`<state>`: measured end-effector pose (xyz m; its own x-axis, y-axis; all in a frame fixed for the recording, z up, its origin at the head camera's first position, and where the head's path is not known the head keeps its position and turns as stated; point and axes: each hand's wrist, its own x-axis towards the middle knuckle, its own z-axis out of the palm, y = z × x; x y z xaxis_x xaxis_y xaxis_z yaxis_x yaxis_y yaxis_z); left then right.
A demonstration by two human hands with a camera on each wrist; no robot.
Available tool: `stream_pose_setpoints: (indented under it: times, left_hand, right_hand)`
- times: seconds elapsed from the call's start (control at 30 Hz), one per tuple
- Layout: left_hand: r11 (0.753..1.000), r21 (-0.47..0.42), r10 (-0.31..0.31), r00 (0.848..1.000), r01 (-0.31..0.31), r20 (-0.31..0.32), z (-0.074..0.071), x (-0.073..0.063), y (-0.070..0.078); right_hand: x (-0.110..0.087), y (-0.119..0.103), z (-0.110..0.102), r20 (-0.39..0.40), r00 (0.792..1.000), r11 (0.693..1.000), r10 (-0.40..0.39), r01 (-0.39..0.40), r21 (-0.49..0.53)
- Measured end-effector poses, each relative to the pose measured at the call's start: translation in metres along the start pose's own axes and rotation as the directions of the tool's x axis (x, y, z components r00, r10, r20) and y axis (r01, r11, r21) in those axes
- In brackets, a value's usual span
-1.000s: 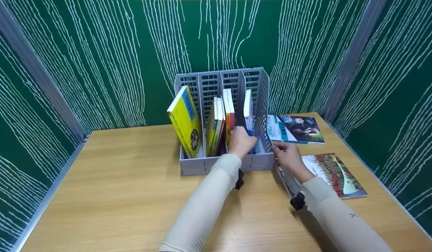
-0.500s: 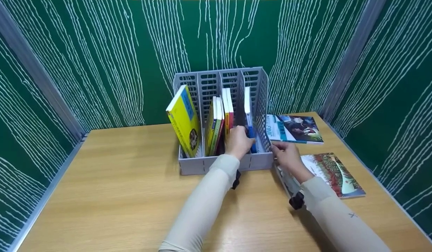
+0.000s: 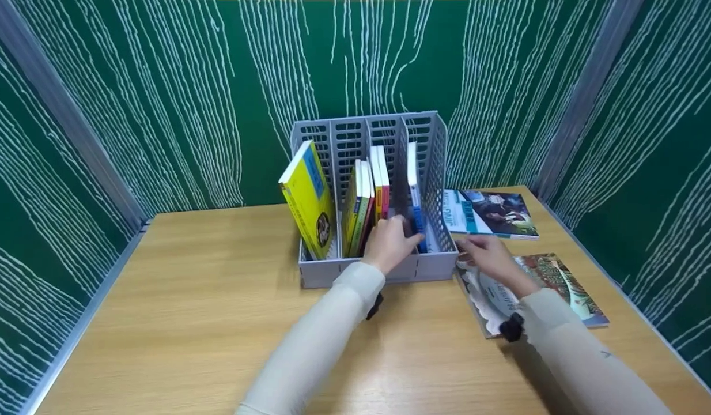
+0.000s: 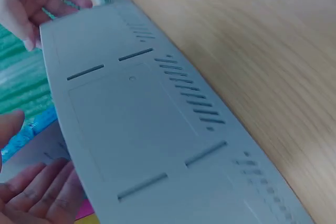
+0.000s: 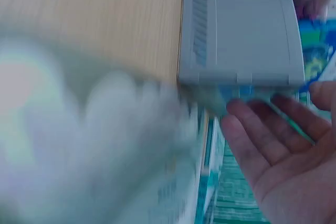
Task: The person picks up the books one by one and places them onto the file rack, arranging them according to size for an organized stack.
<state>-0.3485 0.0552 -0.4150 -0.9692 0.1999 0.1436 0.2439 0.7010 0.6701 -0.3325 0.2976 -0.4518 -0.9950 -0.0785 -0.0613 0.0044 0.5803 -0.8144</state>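
A grey file rack (image 3: 378, 270) with upright dividers stands on the table. My left hand (image 3: 388, 242) is at its front, over the third compartment, fingers loosely bent and thumb apart in the left wrist view. Just right of the thumb, a blue-spined book (image 3: 417, 214) stands in the rightmost compartment. My right hand (image 3: 489, 256) hovers by the rack's front right corner; the right wrist view shows its fingers (image 5: 257, 135) extended beside the rack's side, holding nothing. Under it lies a pale-covered book (image 3: 487, 294).
A yellow book (image 3: 309, 202) leans in the leftmost compartment. Thin books (image 3: 355, 210) and red-and-yellow spines (image 3: 380, 184) stand in the middle ones. A dark-and-white book (image 3: 494, 213) and a brown patterned book (image 3: 563, 282) lie at the right on the wooden table (image 3: 205, 323).
My left hand has drawn back slightly, down and left, from the blue-spined book, which stands straighter. The right hand has moved right, off the rack's corner, uncovering more of the pale book.
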Motion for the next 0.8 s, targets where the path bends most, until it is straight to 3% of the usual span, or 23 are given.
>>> stream_pose_setpoints:
  times: [0.1,0.17,0.27,0.4,0.5,0.63,0.7,0.8]
  left_hand:
    - [0.993,0.101,0.054,0.996,-0.061,0.074,-0.003,-0.011,-0.007]
    - [0.974,0.193,0.101,0.988,-0.122,0.115,-0.004,-0.017,-0.012]
    - [0.923,0.311,0.178,0.968,-0.226,0.175,-0.004,-0.024,-0.018]
    - [0.83,0.437,0.271,0.935,-0.347,0.228,0.001,-0.028,-0.024]
    - [0.753,0.521,0.324,0.915,-0.403,0.24,0.005,-0.027,-0.027]
    - [0.683,0.585,0.389,0.896,-0.438,0.216,0.011,-0.027,-0.032]
    - [0.666,0.597,0.424,0.886,-0.447,0.19,0.013,-0.028,-0.034]
    - [0.668,0.591,0.442,0.88,-0.451,0.172,0.016,-0.028,-0.034]
  right_hand:
    - [-0.004,0.009,-0.015,0.029,0.999,0.992,-0.032,0.035,-0.118]
    - [-0.005,0.014,-0.023,0.053,0.998,0.98,-0.025,0.035,-0.195]
    - [-0.004,0.018,-0.031,0.094,0.995,0.964,0.03,-0.004,-0.265]
    - [0.001,0.023,-0.035,0.144,0.986,0.934,0.077,-0.021,-0.356]
    - [0.004,0.027,-0.035,0.186,0.977,0.901,0.102,-0.011,-0.434]
    - [0.005,0.032,-0.03,0.216,0.97,0.867,0.111,0.012,-0.499]
    - [0.005,0.035,-0.026,0.206,0.974,0.857,0.093,0.027,-0.514]
    - [0.007,0.04,-0.023,0.179,0.982,0.839,0.053,0.053,-0.541]
